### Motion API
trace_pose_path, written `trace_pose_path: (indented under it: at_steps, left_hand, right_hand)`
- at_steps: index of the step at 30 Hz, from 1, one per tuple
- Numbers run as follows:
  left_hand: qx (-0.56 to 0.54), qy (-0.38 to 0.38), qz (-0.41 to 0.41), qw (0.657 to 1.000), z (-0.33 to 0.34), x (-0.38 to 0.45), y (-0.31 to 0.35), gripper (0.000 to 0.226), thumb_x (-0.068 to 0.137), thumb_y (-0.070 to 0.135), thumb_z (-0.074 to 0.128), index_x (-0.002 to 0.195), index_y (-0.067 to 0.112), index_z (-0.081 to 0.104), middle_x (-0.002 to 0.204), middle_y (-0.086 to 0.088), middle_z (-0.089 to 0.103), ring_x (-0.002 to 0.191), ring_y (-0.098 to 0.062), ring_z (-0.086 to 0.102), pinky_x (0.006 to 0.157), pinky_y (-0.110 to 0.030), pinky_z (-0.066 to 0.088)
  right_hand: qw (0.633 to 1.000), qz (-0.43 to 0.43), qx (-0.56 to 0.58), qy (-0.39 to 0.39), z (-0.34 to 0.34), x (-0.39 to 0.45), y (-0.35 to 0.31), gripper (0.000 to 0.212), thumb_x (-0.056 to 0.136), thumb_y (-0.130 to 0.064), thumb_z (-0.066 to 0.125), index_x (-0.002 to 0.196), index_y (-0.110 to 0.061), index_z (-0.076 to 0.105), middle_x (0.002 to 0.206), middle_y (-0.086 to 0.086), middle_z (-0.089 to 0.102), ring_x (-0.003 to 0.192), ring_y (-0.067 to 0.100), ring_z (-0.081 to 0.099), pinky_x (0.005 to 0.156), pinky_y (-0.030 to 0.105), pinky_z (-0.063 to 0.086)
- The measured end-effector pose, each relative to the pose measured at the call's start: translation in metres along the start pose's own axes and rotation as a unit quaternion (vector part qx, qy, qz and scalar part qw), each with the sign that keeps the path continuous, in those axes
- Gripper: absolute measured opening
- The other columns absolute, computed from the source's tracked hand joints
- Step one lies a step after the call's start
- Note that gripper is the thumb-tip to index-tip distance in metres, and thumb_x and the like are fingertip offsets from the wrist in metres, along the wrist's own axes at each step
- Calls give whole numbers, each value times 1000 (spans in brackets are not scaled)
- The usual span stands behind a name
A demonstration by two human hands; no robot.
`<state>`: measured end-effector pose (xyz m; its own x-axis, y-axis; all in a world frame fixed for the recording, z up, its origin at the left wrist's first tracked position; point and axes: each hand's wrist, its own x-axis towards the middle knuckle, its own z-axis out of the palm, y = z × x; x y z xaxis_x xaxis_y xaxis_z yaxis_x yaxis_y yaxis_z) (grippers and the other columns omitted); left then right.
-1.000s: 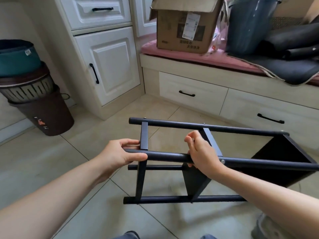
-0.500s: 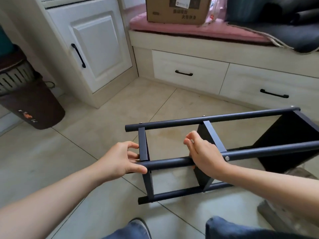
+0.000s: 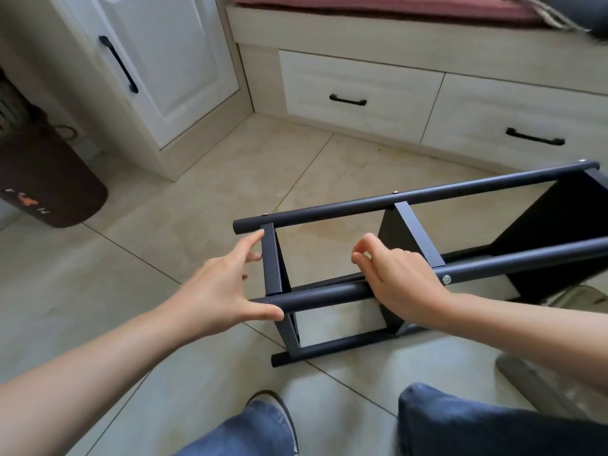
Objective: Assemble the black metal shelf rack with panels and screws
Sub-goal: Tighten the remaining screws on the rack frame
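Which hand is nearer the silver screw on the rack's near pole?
Right. The right hand rests on the pole beside the silver screw; the left hand is at the pole's far end.

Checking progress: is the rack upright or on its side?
On its side: the rack's tubes run level above the floor, panels on edge.

Left hand [image 3: 223,284] now splayed, grip released.

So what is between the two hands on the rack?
In the head view, a bare stretch of the near black tube runs from the left hand to the right hand; through that opening only floor tile shows.
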<state>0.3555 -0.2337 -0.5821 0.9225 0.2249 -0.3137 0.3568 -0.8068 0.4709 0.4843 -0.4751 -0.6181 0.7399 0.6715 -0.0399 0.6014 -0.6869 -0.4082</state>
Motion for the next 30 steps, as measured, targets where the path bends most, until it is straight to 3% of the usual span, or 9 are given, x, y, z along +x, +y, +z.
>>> trace_pose_path:
  at_steps: [2, 4, 7, 11, 13, 17, 23, 27, 30]
  left_hand:
    - [120, 19, 51, 991, -3, -1, -5, 120, 55, 85, 68, 151, 55, 3, 155, 31, 15, 135, -10, 42, 100, -34, 47]
    - [199, 21, 91, 975, -5, 1, -6, 117, 55, 94, 51, 153, 50, 6, 156, 30, -8, 138, -10, 31, 103, -34, 43]
    - [296, -4, 134, 946, -6, 8, -3, 117, 56, 97, 32, 157, 44, 9, 159, 23, -22, 135, -12, 27, 103, -30, 37]
    - [368, -48, 175, 912, -6, 19, 0, 118, 57, 98, 19, 158, 39, 15, 166, 16, -9, 134, -13, 33, 104, -29, 37]
    - [376, -68, 188, 905, -4, 23, -1, 116, 57, 98, 20, 155, 36, 26, 166, 16, 7, 132, -13, 35, 104, -28, 36]
    - [367, -57, 217, 903, 0, 27, -2, 102, 58, 96, 30, 130, 27, 53, 145, 12, 40, 112, -16, 43, 91, -28, 42]
    - [346, -53, 223, 910, 3, 25, 1, 88, 54, 92, 40, 108, 24, 54, 125, 10, 48, 94, -16, 33, 73, -27, 37]
    - [340, -61, 213, 914, 5, 23, 3, 84, 49, 89, 41, 103, 25, 48, 121, 12, 47, 93, -15, 29, 66, -25, 29]
    - [333, -66, 207, 918, 6, 22, 4, 84, 47, 88, 40, 103, 26, 47, 122, 14, 45, 94, -15, 28, 63, -25, 27]
  right_hand:
    - [1000, -12, -5, 4, 1, -2, 0, 23, 104, -42, 26, 103, -24, 39, 59, -4, 56, 61, 29, 56, 63, 39, 42]
    - [1000, -23, -12, 6, 3, -4, 0, 24, 103, -43, 25, 103, -23, 39, 58, -3, 55, 60, 30, 55, 62, 40, 42]
    - [999, -46, -28, 3, 5, -9, 1, 27, 102, -45, 22, 104, -24, 39, 53, -5, 47, 58, 29, 53, 60, 39, 40]
    - [997, -60, -43, -9, 6, -18, 1, 29, 101, -46, 20, 104, -25, 39, 51, -6, 42, 56, 28, 52, 58, 39, 38]
    - [997, -64, -42, -18, 5, -21, 0, 34, 98, -48, 16, 105, -24, 39, 53, -5, 46, 55, 28, 53, 59, 40, 41]
    - [998, -44, -25, -30, 3, -22, 0, 32, 98, -48, 15, 104, -25, 37, 58, -2, 54, 58, 29, 56, 65, 43, 46]
    - [996, 25, 26, -80, 1, -14, -4, 22, 103, -45, 24, 96, -30, 38, 52, -2, 60, 57, 16, 59, 64, 37, 48]
    - [996, 13, 44, -71, 0, -8, -11, 23, 103, -44, 26, 99, -27, 41, 75, -2, 64, 70, 25, 59, 71, 43, 51]
    - [992, -1, 103, -70, 0, 4, -19, 21, 103, -39, 37, 98, -23, 50, 82, -4, 66, 75, 21, 60, 75, 44, 52]
